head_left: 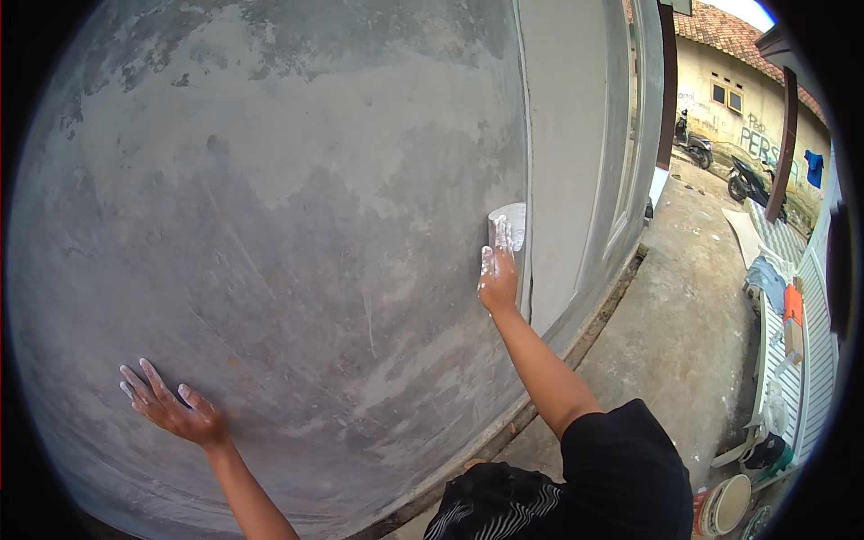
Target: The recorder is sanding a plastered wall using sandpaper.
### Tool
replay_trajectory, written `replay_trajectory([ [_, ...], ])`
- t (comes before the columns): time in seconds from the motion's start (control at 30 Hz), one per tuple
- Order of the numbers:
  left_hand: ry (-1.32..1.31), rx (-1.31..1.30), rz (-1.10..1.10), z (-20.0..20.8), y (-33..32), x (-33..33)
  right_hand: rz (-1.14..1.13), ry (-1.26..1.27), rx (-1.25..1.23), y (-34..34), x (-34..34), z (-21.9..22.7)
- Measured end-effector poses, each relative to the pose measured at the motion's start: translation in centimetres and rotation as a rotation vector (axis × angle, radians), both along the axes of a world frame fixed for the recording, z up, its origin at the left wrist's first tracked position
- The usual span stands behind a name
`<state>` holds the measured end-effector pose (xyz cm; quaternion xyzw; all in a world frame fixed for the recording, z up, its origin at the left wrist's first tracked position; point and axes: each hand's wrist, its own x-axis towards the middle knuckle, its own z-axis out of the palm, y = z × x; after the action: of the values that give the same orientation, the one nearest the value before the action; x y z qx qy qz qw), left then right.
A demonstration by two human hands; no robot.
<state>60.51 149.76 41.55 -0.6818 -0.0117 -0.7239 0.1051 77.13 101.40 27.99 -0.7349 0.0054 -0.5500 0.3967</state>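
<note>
A broad grey wall [297, 234], patchy with lighter smears, fills most of the view. My right hand [499, 277] grips a flat putty scraper [513, 225] against it, close to the vertical edge where a paler panel starts. White paste coats the scraper and the fingers of that hand. Lower on the left, my left hand [175, 407] rests on or just off the wall with its fingers spread, holding nothing. Its fingertips are whitened too.
A paler framed panel [567, 135] borders the wall. Concrete paving [670, 315] runs along its base. At right stand a white slatted bench [814, 333] bearing cloth and an orange box [793, 306], and a pale bucket [727, 504]. Motorbikes [747, 184] are parked farther off.
</note>
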Motion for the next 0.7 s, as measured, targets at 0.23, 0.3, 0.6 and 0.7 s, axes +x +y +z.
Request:
replay_trajectory([
  [0.23,0.009,-0.01,0.01,-0.3,0.6,-0.4,0.08,0.159,0.161,-0.4,-0.5,1.9],
  [0.3,0.006,-0.018,-0.004,-0.3,0.4,-0.1,-0.001,0.087,0.081,-0.9,0.2,1.6],
  [0.6,-0.003,0.007,0.022,-0.3,0.6,0.0,0.064,0.214,0.132,-1.6,0.0,1.7],
  [0.7,0.004,0.013,0.026,-0.3,0.7,-0.3,0.042,-0.122,-0.105,0.2,-0.5,2.4],
])
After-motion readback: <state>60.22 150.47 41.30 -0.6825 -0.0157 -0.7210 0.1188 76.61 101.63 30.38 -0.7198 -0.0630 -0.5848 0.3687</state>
